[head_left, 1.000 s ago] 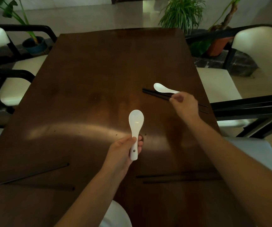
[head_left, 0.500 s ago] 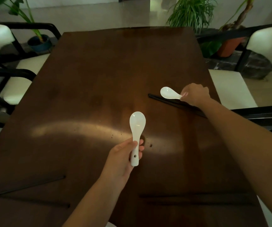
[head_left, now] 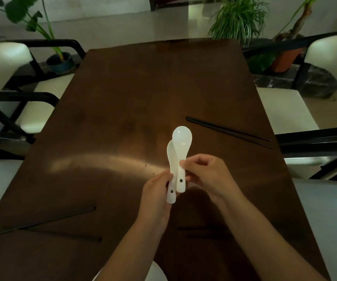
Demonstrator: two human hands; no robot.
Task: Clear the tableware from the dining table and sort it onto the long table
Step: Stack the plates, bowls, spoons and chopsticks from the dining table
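Note:
Two white ceramic spoons are held together above the dark wooden dining table [head_left: 143, 94]. My left hand [head_left: 156, 194] grips the handle of the lower spoon [head_left: 171, 161]. My right hand [head_left: 206, 175] pinches the handle of the upper spoon [head_left: 181, 138], which lies over the other, both bowls pointing away from me. A pair of black chopsticks [head_left: 228, 131] lies on the table at the right. Another black pair [head_left: 41, 225] lies at the near left. A third pair [head_left: 200, 232] is dimly seen under my right forearm.
Cream chairs with black frames stand along both sides: one at the left [head_left: 3, 63], one at the right [head_left: 329, 51]. Potted plants [head_left: 240, 19] stand on the floor beyond the table's far end. A white rounded object [head_left: 155, 272] shows at the bottom edge.
My right hand lifted the second spoon off the table at the right and brought it over to the spoon in my left hand. The camera tilted slightly.

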